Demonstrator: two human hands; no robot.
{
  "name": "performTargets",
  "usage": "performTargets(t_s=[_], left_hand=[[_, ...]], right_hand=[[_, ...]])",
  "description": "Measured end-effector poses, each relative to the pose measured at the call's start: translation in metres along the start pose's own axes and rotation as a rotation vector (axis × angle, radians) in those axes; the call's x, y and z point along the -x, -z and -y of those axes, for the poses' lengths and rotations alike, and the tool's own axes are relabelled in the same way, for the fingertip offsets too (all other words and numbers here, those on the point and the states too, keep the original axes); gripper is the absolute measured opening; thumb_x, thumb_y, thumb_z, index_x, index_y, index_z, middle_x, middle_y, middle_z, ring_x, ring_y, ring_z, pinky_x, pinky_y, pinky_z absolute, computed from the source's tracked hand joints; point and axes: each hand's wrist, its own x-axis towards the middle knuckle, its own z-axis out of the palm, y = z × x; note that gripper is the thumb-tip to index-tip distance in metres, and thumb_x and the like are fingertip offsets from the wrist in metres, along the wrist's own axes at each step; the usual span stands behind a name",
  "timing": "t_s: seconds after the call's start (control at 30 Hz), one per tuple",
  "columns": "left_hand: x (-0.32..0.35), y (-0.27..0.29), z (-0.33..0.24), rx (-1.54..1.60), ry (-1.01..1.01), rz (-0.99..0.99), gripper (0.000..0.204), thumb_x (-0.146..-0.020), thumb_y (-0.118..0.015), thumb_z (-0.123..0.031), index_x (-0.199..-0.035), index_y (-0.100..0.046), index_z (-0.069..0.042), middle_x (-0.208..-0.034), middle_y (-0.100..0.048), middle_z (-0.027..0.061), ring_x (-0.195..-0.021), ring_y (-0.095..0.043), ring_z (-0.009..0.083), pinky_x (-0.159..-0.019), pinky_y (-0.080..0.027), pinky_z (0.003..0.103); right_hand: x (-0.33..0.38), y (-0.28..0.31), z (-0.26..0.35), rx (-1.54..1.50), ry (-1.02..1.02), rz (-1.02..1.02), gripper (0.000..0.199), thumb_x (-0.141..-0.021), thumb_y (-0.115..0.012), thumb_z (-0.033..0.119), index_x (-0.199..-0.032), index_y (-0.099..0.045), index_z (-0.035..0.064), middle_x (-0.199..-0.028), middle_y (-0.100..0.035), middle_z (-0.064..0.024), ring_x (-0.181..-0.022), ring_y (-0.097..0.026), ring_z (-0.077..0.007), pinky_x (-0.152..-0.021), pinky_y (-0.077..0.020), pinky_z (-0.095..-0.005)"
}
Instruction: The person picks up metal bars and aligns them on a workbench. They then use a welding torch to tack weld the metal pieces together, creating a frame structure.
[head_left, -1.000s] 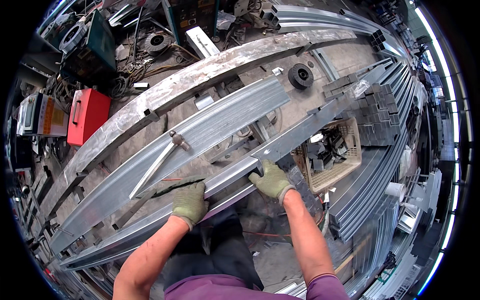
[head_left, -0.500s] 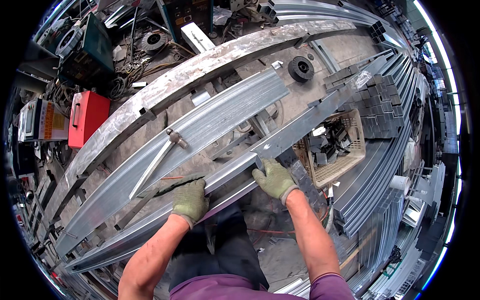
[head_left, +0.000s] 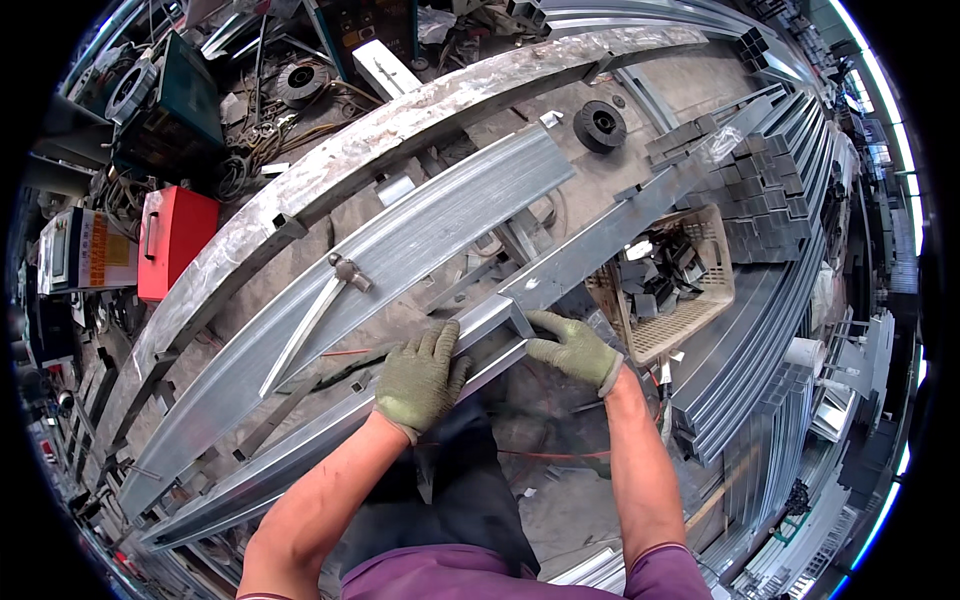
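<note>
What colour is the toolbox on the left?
Red toolbox, clearest in the head view.

Both gloved hands sit on the near steel channel [head_left: 560, 275], with open floor [head_left: 560, 490] on the near side by the legs. Beyond it, a hammer [head_left: 310, 315] lies across the second channel [head_left: 420, 230]. The basket [head_left: 665, 290] of offcuts crowds the right hand [head_left: 570, 350]; stacked tubes [head_left: 770, 330] block farther right.

Both the left hand [head_left: 420, 378] and the right hand [head_left: 573, 349] wear olive-green knitted work gloves with ribbed cuffs. The forearms are bare, and short maroon sleeves, possibly a T-shirt's, show at the lower edge.
</note>
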Motion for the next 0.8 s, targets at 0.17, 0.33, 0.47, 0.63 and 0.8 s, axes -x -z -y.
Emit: performTargets(t_s=[0.17, 0.33, 0.47, 0.63, 0.8], left_hand=[[0.000, 0.003, -0.004, 0.041, -0.133, -0.122, 0.064, -0.092, -0.077, -0.028, -0.146, -0.055, 0.000, -0.141, -0.063, 0.0234, -0.128, -0.061, 0.0426, -0.108, -0.049, 0.053], [0.009, 0.013, -0.011, 0.102, -0.292, -0.275, 0.064, -0.082, -0.083, -0.015, -0.140, -0.058, -0.002, -0.141, -0.061, 0.0204, -0.127, -0.062, 0.0414, -0.106, -0.051, 0.053], [0.037, 0.004, -0.033, 0.173, -0.335, -0.141, 0.056, -0.084, -0.082, -0.015, -0.135, -0.062, -0.005, -0.135, -0.062, 0.0167, -0.124, -0.062, 0.0360, -0.102, -0.052, 0.048], [0.021, -0.021, -0.049, 0.083, -0.054, 0.026, 0.056, -0.094, -0.073, -0.020, -0.145, -0.054, -0.004, -0.133, -0.063, 0.0186, -0.120, -0.063, 0.0391, -0.100, -0.053, 0.051], [0.010, -0.024, -0.043, 0.144, 0.047, 0.227, 0.047, -0.095, -0.070, -0.022, -0.136, -0.056, -0.003, -0.122, -0.068, 0.0221, -0.104, -0.070, 0.0428, -0.089, -0.057, 0.054]], right_hand=[[0.005, 0.000, -0.024, -0.085, 0.039, 0.010, 0.049, -0.104, -0.070, 0.022, -0.148, -0.062, 0.0009, -0.139, -0.071, -0.0204, -0.128, -0.067, -0.0253, -0.109, -0.0510, -0.0361], [0.006, -0.006, -0.023, -0.082, 0.065, -0.034, 0.048, -0.105, -0.069, 0.022, -0.147, -0.063, 0.0010, -0.140, -0.071, -0.0204, -0.128, -0.068, -0.0269, -0.109, -0.0520, -0.0376], [0.007, -0.009, -0.024, -0.064, 0.113, -0.061, 0.047, -0.105, -0.068, 0.022, -0.147, -0.063, 0.0008, -0.141, -0.070, -0.0211, -0.130, -0.067, -0.0277, -0.110, -0.0519, -0.0379], [0.006, -0.009, -0.028, -0.013, 0.144, -0.068, 0.046, -0.105, -0.067, 0.020, -0.146, -0.063, -0.0010, -0.143, -0.069, -0.0219, -0.132, -0.066, -0.0285, -0.111, -0.0515, -0.0378], [0.005, -0.004, -0.020, -0.071, 0.079, -0.007, 0.050, -0.104, -0.067, 0.020, -0.148, -0.061, -0.0014, -0.149, -0.064, -0.0249, -0.142, -0.059, -0.0327, -0.117, -0.0469, -0.0399]])
